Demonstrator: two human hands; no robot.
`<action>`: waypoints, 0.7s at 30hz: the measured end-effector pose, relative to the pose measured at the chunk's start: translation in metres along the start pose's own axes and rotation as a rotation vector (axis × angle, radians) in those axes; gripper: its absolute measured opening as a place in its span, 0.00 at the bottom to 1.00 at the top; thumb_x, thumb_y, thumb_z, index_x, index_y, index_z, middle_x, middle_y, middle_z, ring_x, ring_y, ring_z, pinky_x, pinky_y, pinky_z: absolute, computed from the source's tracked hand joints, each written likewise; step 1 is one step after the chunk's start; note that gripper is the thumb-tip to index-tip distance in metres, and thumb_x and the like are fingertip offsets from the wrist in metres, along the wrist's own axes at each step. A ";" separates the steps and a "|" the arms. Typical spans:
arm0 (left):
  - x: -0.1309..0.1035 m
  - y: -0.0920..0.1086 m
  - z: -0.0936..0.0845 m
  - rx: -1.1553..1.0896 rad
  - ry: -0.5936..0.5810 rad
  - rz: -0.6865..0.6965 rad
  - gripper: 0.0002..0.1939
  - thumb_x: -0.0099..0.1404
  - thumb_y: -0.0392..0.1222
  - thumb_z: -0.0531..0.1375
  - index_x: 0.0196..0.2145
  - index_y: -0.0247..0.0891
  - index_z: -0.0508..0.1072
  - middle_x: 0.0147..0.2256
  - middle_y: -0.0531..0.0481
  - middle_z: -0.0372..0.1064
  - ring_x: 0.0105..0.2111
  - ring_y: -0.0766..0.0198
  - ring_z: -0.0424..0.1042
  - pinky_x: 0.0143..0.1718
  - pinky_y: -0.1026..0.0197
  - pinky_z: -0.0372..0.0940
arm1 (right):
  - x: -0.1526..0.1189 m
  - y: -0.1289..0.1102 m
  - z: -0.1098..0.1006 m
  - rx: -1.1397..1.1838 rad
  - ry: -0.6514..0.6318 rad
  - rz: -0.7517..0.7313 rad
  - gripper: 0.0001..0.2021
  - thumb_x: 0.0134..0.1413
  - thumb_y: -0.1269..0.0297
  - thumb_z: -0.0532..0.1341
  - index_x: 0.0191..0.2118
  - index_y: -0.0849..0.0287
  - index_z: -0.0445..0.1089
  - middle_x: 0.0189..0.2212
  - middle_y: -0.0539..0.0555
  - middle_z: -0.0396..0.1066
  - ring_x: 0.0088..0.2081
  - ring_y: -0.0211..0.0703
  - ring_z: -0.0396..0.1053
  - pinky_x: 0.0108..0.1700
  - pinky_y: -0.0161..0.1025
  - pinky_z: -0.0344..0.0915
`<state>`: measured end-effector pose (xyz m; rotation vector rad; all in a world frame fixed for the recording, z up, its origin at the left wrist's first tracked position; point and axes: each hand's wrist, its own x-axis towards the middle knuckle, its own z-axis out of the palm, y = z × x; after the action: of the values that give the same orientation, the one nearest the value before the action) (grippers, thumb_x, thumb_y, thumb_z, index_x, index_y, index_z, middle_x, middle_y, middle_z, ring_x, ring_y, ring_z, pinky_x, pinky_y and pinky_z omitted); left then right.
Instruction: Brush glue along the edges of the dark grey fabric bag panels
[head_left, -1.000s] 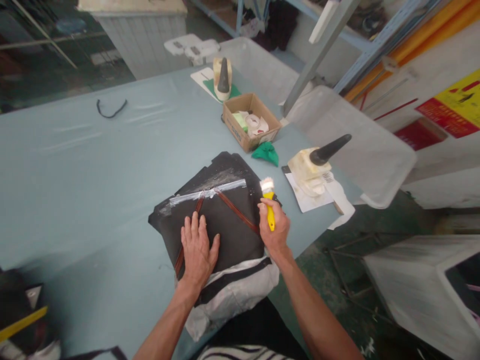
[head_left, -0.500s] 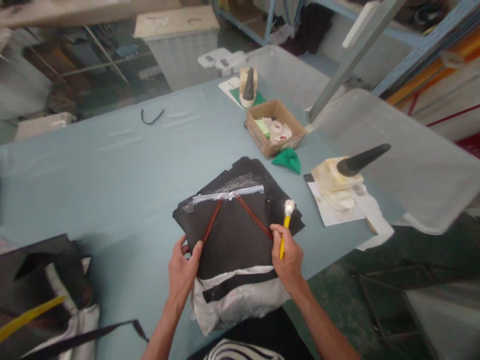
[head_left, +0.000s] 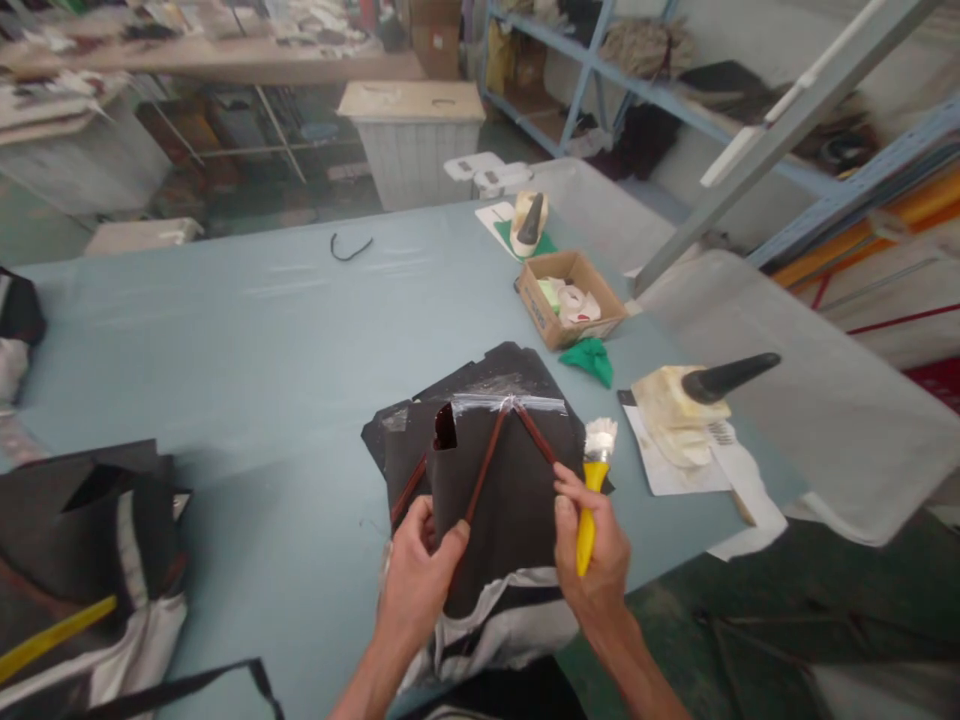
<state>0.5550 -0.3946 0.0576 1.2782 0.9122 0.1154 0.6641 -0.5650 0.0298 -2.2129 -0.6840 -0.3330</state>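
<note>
The black fabric panel (head_left: pixel 510 480) lies in the lower middle of the frame on the blue table (head_left: pixel 225 330), its long axis running up and away from the body, with two brown straps (head_left: pixel 487 455) meeting at a glue-smeared top edge. The left hand (head_left: pixel 420 580) is nearer, fingers pinched on the panel's left edge, lifting it. The right hand (head_left: pixel 596 560), at the panel's right edge, grips a yellow brush (head_left: pixel 589 500), bristles pointing up. A glue bottle (head_left: pixel 682 395) stands further right.

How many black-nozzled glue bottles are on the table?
2: one glue bottle lies tilted on paper right of the brush; the far glue bottle stands upright beyond the cardboard box.
</note>
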 end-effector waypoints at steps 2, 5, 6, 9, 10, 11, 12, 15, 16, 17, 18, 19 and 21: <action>-0.004 0.007 0.011 -0.018 -0.042 0.022 0.16 0.57 0.53 0.63 0.37 0.39 0.73 0.36 0.45 0.79 0.38 0.50 0.79 0.39 0.53 0.72 | -0.005 -0.026 -0.002 0.074 -0.083 -0.041 0.07 0.71 0.62 0.61 0.50 0.56 0.67 0.56 0.64 0.77 0.53 0.51 0.80 0.52 0.45 0.78; -0.003 0.014 0.018 0.117 -0.094 0.087 0.14 0.59 0.52 0.60 0.38 0.41 0.72 0.36 0.46 0.79 0.37 0.52 0.78 0.41 0.53 0.70 | -0.023 -0.052 0.002 0.098 -0.091 -0.060 0.09 0.69 0.59 0.61 0.49 0.55 0.63 0.57 0.67 0.76 0.53 0.53 0.80 0.48 0.45 0.80; 0.000 0.015 0.017 0.198 -0.106 0.106 0.13 0.60 0.52 0.59 0.38 0.42 0.72 0.36 0.46 0.78 0.36 0.52 0.78 0.41 0.53 0.69 | -0.031 -0.057 0.003 0.081 -0.071 -0.050 0.09 0.69 0.60 0.61 0.48 0.54 0.62 0.57 0.68 0.76 0.54 0.54 0.80 0.47 0.45 0.80; 0.008 0.018 0.009 0.455 -0.069 0.207 0.11 0.61 0.53 0.59 0.34 0.43 0.69 0.31 0.48 0.75 0.35 0.52 0.75 0.38 0.53 0.65 | -0.052 -0.061 0.008 0.000 -0.033 -0.020 0.11 0.65 0.61 0.62 0.47 0.54 0.60 0.58 0.70 0.75 0.56 0.57 0.78 0.46 0.47 0.81; 0.010 0.019 0.008 0.516 -0.050 0.248 0.11 0.60 0.53 0.59 0.31 0.43 0.68 0.29 0.48 0.73 0.34 0.52 0.73 0.38 0.53 0.63 | -0.057 -0.061 0.008 -0.020 -0.030 -0.012 0.12 0.64 0.60 0.63 0.47 0.53 0.60 0.59 0.71 0.74 0.57 0.59 0.77 0.46 0.48 0.80; 0.011 0.021 0.007 0.540 -0.055 0.275 0.12 0.60 0.54 0.59 0.30 0.44 0.67 0.29 0.48 0.71 0.34 0.52 0.72 0.38 0.53 0.63 | -0.062 -0.062 0.009 -0.032 -0.028 -0.005 0.13 0.62 0.60 0.64 0.47 0.53 0.60 0.59 0.71 0.73 0.58 0.60 0.77 0.47 0.50 0.80; 0.011 0.022 0.008 0.528 -0.084 0.280 0.12 0.60 0.54 0.59 0.29 0.43 0.67 0.28 0.49 0.70 0.34 0.53 0.72 0.38 0.54 0.63 | -0.066 -0.063 0.010 -0.034 -0.029 0.001 0.15 0.61 0.59 0.65 0.47 0.53 0.60 0.60 0.71 0.73 0.58 0.61 0.76 0.48 0.51 0.80; 0.008 0.023 0.019 0.346 -0.250 0.215 0.13 0.59 0.55 0.61 0.31 0.42 0.68 0.30 0.51 0.71 0.34 0.56 0.71 0.38 0.56 0.63 | -0.070 -0.067 0.016 -0.036 -0.018 0.048 0.18 0.60 0.57 0.66 0.50 0.54 0.61 0.58 0.72 0.73 0.57 0.61 0.77 0.49 0.52 0.79; 0.006 0.023 0.024 0.289 -0.285 0.204 0.14 0.59 0.55 0.62 0.32 0.42 0.69 0.31 0.51 0.72 0.35 0.57 0.72 0.39 0.56 0.64 | -0.070 -0.068 0.018 -0.048 -0.003 0.077 0.19 0.60 0.57 0.65 0.52 0.55 0.61 0.57 0.71 0.74 0.56 0.60 0.78 0.47 0.52 0.79; 0.004 0.022 0.028 0.245 -0.305 0.205 0.15 0.59 0.56 0.63 0.33 0.41 0.70 0.32 0.50 0.72 0.36 0.57 0.72 0.40 0.56 0.64 | -0.069 -0.068 0.019 -0.064 0.018 0.114 0.19 0.61 0.57 0.64 0.53 0.55 0.61 0.54 0.70 0.76 0.53 0.59 0.79 0.45 0.50 0.79; 0.001 0.021 0.033 0.205 -0.324 0.212 0.17 0.60 0.57 0.62 0.34 0.40 0.71 0.34 0.49 0.73 0.37 0.56 0.72 0.42 0.55 0.64 | -0.068 -0.067 0.019 -0.080 0.044 0.154 0.18 0.62 0.58 0.64 0.53 0.55 0.62 0.51 0.67 0.77 0.51 0.58 0.79 0.43 0.49 0.79; -0.002 0.021 0.038 0.157 -0.351 0.213 0.18 0.62 0.58 0.61 0.35 0.39 0.72 0.35 0.47 0.73 0.38 0.56 0.72 0.44 0.54 0.65 | -0.066 -0.065 0.017 -0.094 0.076 0.191 0.16 0.62 0.59 0.63 0.52 0.55 0.62 0.48 0.65 0.78 0.49 0.57 0.80 0.41 0.47 0.78; -0.009 0.020 0.046 0.028 -0.416 0.182 0.21 0.66 0.61 0.58 0.39 0.38 0.73 0.38 0.44 0.74 0.42 0.55 0.72 0.46 0.54 0.67 | -0.062 -0.058 0.006 -0.117 0.149 0.231 0.10 0.64 0.60 0.62 0.47 0.54 0.63 0.43 0.60 0.77 0.46 0.54 0.80 0.40 0.44 0.77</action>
<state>0.5862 -0.4283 0.0796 1.3454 0.4427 -0.0224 0.5797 -0.5509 0.0338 -2.3221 -0.3312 -0.4234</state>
